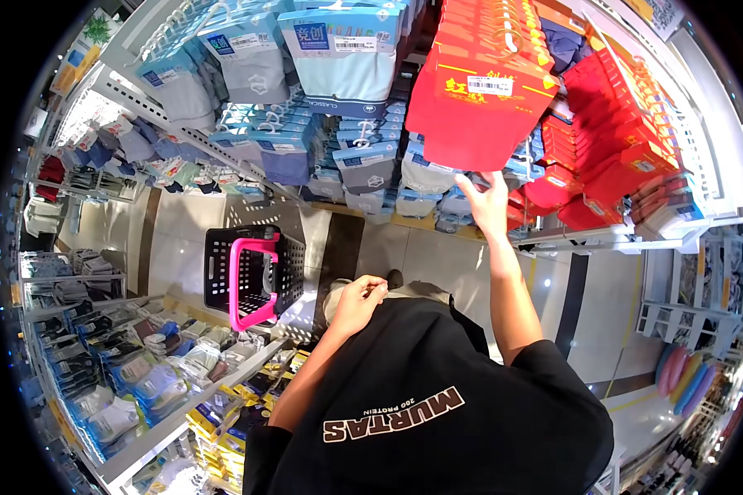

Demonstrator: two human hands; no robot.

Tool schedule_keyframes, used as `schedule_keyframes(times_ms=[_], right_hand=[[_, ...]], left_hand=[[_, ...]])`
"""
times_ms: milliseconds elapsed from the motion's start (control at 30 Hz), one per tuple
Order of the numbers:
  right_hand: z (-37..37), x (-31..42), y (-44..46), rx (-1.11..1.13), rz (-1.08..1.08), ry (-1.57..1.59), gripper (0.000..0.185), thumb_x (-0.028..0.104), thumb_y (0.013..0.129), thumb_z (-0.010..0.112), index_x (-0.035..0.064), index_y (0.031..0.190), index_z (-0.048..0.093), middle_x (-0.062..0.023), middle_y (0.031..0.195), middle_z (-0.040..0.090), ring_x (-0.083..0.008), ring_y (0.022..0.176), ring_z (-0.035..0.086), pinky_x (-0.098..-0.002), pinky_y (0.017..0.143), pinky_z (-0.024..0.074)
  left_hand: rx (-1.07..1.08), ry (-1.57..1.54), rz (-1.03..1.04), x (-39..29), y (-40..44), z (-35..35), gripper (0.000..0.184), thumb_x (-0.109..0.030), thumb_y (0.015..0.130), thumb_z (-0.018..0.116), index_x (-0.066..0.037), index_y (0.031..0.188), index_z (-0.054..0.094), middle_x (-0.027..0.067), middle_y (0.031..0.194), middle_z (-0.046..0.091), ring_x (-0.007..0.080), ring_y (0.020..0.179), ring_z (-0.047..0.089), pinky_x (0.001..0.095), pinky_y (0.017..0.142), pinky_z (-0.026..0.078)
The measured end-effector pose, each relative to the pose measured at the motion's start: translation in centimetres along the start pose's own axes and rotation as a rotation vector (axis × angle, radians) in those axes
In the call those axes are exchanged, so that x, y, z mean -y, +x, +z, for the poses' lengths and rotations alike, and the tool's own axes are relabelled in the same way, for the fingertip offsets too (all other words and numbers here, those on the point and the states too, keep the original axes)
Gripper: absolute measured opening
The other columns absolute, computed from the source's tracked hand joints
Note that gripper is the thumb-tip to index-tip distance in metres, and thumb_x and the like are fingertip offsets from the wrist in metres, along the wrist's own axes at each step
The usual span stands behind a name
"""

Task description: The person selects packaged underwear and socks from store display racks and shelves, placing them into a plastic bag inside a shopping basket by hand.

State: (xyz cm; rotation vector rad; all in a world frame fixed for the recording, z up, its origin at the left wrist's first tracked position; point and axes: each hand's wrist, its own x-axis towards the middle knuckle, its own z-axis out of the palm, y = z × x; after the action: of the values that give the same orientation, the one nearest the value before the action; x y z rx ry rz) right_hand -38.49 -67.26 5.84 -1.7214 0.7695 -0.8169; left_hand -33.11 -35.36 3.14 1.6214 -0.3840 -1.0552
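Observation:
My right hand [487, 205] reaches up with thumb and fingers apart, at the lower edge of a red sock pack [479, 107] on a hook. Whether the fingertips touch the pack or stop just below it, I cannot tell. A white price label sits on the pack's card. My left hand [361, 304] hangs in front of my waist, fingers curled together, with nothing visible in them. Nearest to it on the left is a black shopping basket [219, 268] with a pink handle [237, 285], standing on the floor.
Rows of blue-carded sock packs [338, 49] hang left of the red ones. More red packs [615, 124] hang at right on a white rack [636, 241]. Low bins of packaged socks [153, 375] line the left side. Tiled floor [388, 252] lies between the displays.

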Motion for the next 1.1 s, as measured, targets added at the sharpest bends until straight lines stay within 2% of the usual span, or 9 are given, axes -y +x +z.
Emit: schedule_keyframes(times_ms=[133,233,433,633,667,767,967,1033,1100], right_hand=[[1.1,-1.7,0.8,0.169,0.039,-0.016,0.038,0.018,0.083,0.077,0.0014,0.113,0.063,-0.0037,0.096,0.067,-0.0124,0.083,0.058,-0.0287,0.075,0.0469],[1.1,-0.8,0.3,0.23,0.077,0.053,0.031,0.014,0.086,0.073,-0.0001,0.112,0.063,0.0004,0.091,0.065,-0.0077,0.078,0.056,-0.0249,0.072,0.0456],[-0.1,0.6,-2.1,0.262,0.148,0.44,0.017,0.015,0.094,0.066,0.0017,0.105,0.063,0.0026,0.091,0.062,-0.0042,0.081,0.053,-0.0226,0.073,0.0425],[1.3,-0.3,-5.1,0.449,0.353,0.69,0.017,0.02,0.099,0.059,0.0035,0.103,0.061,-0.0005,0.095,0.065,-0.0067,0.085,0.059,-0.024,0.076,0.0471],[2.1,0.6,-5.8,0.438,0.457,0.762,0.018,0.02,0.1,0.057,0.0032,0.104,0.061,-0.0016,0.096,0.066,-0.0082,0.085,0.061,-0.0253,0.077,0.049],[3.6,1.1,-7.2,0.429,0.646,0.836,0.027,0.025,0.103,0.049,0.0014,0.112,0.06,-0.0086,0.103,0.069,-0.0172,0.091,0.068,-0.0324,0.081,0.0554],[5.4,-0.2,-8.9,0.393,1.026,0.884,0.045,0.04,0.103,0.045,0.0004,0.116,0.062,-0.0122,0.105,0.07,-0.0225,0.088,0.07,-0.0354,0.079,0.0575],[6.4,-0.3,-10.1,0.404,1.07,0.695,0.046,0.044,0.101,0.05,0.001,0.11,0.065,-0.0082,0.09,0.069,-0.0175,0.074,0.067,-0.0321,0.066,0.0554],[7.3,-5.6,-12.4,0.645,1.087,1.037,0.043,0.044,0.101,0.049,0.0047,0.103,0.066,-0.0036,0.079,0.064,-0.0132,0.065,0.059,-0.028,0.056,0.0497]], left_hand=[[0.019,0.009,0.007,-0.5,0.5,0.5,0.021,-0.015,0.094,0.063,0.003,0.105,0.064,0.0033,0.084,0.066,0.0081,0.075,0.059,0.0233,0.07,0.049],[0.019,-0.017,0.019,0.1,0.8,0.3,0.021,-0.015,0.096,0.062,0.002,0.108,0.064,0.0057,0.09,0.068,0.0082,0.076,0.06,0.0229,0.069,0.049],[-0.077,-0.038,0.081,0.8,1.5,-0.9,0.023,-0.015,0.094,0.064,0.004,0.106,0.064,0.0064,0.089,0.068,0.0096,0.077,0.061,0.0253,0.07,0.051],[-0.241,0.253,0.366,-1.8,1.8,0.3,0.045,-0.014,0.091,0.065,0.004,0.131,0.052,0.0147,0.119,0.065,0.022,0.098,0.064,0.0343,0.089,0.05],[-0.292,0.237,0.482,-0.9,2.6,0.8,0.041,-0.011,0.089,0.063,0.005,0.127,0.055,0.0165,0.115,0.067,0.0243,0.096,0.064,0.0362,0.09,0.049],[0.063,0.143,0.261,-2.6,2.4,0.1,0.033,-0.007,0.089,0.061,0.005,0.12,0.06,0.0163,0.106,0.069,0.0217,0.096,0.063,0.034,0.087,0.048],[0.067,-0.151,0.204,-4.1,1.7,1.7,0.011,-0.005,0.092,0.064,0.005,0.095,0.062,0.0006,0.086,0.064,0.0058,0.079,0.057,0.0246,0.069,0.047],[0.113,-0.259,0.255,-6.7,1.1,3.3,0.018,-0.012,0.091,0.069,0.004,0.09,0.06,0.0001,0.083,0.062,0.0047,0.076,0.054,0.0245,0.067,0.047],[0.142,-0.26,0.259,-7.4,1.3,4.1,0.018,-0.011,0.091,0.069,0.003,0.087,0.059,0.0008,0.079,0.061,0.0044,0.074,0.053,0.0254,0.064,0.046]])
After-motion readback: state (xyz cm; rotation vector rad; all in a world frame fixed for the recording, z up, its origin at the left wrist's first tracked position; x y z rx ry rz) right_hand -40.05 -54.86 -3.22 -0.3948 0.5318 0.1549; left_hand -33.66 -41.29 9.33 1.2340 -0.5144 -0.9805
